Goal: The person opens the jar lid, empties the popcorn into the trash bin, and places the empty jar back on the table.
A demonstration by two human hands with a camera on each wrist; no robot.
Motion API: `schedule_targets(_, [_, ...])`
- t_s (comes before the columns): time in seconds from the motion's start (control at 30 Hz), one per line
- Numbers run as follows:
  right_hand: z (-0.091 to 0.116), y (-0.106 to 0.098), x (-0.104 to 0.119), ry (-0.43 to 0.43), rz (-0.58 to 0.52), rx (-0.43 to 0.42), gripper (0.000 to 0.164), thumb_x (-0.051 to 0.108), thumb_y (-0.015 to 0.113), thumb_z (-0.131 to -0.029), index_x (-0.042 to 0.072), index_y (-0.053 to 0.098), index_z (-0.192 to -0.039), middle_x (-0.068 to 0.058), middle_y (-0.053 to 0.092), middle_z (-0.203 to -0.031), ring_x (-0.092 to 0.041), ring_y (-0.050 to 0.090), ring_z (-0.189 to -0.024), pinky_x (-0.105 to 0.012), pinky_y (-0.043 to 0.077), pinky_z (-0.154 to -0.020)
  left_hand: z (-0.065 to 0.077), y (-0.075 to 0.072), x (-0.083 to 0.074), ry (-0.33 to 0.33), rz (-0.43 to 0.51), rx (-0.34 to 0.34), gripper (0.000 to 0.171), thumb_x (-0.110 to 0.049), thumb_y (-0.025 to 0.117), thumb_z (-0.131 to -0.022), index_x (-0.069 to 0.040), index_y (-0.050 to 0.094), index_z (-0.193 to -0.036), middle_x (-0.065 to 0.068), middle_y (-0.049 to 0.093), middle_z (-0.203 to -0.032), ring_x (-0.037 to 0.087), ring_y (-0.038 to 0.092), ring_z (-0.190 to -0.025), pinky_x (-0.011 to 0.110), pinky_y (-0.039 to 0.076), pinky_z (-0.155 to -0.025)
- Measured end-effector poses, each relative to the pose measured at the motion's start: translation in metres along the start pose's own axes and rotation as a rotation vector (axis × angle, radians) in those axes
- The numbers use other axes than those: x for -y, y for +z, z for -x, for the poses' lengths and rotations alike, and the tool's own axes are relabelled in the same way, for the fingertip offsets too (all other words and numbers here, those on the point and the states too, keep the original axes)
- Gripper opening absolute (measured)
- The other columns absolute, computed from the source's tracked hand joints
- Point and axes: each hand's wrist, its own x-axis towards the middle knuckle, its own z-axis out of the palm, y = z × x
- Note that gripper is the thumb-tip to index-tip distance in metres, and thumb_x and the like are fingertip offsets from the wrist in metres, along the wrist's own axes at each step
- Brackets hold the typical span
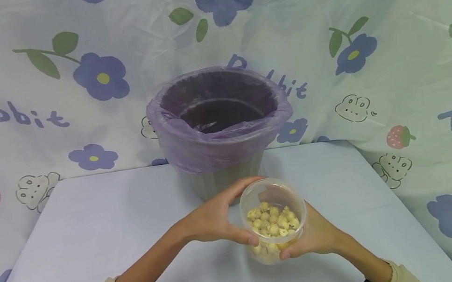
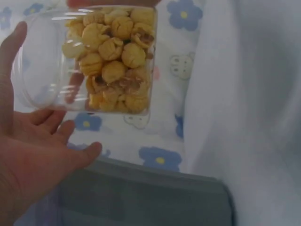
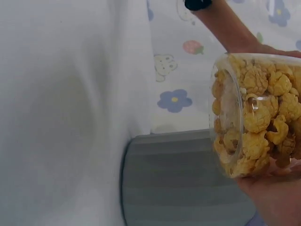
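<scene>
Plainly, the jar [image 1: 267,251] sits between left fingers [image 1: 241,187] and right fingers [image 1: 293,249].

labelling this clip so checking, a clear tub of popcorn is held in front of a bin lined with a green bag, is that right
Not quite: the bag is purple, not green, as the head view shows. The rest stands: a clear tub of popcorn is held in front of the bin.

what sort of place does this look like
Probably an indoor tabletop filming setup: a flat white table, a white backdrop printed with blue flowers, and a round grey bin with a purple plastic liner.
</scene>
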Motion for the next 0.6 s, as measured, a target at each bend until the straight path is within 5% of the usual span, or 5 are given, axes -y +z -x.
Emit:
schedule_targets(0.13, [0.000,0.000,0.001,-0.011,0.039,-0.025,0.108,0.024,0.094,-0.068,0.005,0.030,-0.152,-0.021,0.046,-0.142,-0.034,0.048,-0.128,-0.036,0.040,-0.108,-0.001,0.005,0.000,0.016,-0.010,-0.036,0.095,-0.018,0.090,-0.073,-0.025,0.038,-0.152,-0.009,0.044,-0.148,0.017,0.039,-0.138,0.050,0.028,-0.113])
schedule_targets(0.4, [0.000,-0.002,-0.001,0.028,0.129,-0.164,0.111,0.005,0.094,-0.062,0.010,0.030,-0.153,-0.017,0.045,-0.144,-0.030,0.048,-0.128,-0.034,0.044,-0.104,0.000,0.033,-0.004,-0.047,-0.023,-0.300,0.095,-0.020,0.090,-0.073,-0.021,0.037,-0.152,-0.003,0.041,-0.150,0.017,0.038,-0.138,0.053,0.028,-0.111])
schedule_targets(0.5, [0.000,-0.002,-0.001,0.036,0.143,-0.178,0.113,0.001,0.093,-0.060,0.006,0.028,-0.153,-0.015,0.046,-0.144,-0.027,0.048,-0.128,-0.033,0.044,-0.104,0.000,0.035,-0.007,-0.101,-0.008,-0.311,0.104,-0.022,0.090,-0.073,-0.020,0.028,-0.156,-0.003,0.034,-0.155,0.019,0.032,-0.142,0.056,0.025,-0.112])
schedule_targets(0.6, [0.001,-0.002,0.000,0.035,0.116,-0.153,0.113,0.003,0.093,-0.061,0.004,0.027,-0.153,-0.017,0.044,-0.145,-0.029,0.047,-0.130,-0.034,0.043,-0.105,0.002,0.027,-0.007,-0.113,-0.009,-0.241,0.111,-0.024,0.090,-0.074,-0.018,0.018,-0.159,-0.002,0.027,-0.160,0.019,0.026,-0.145,0.056,0.023,-0.114])
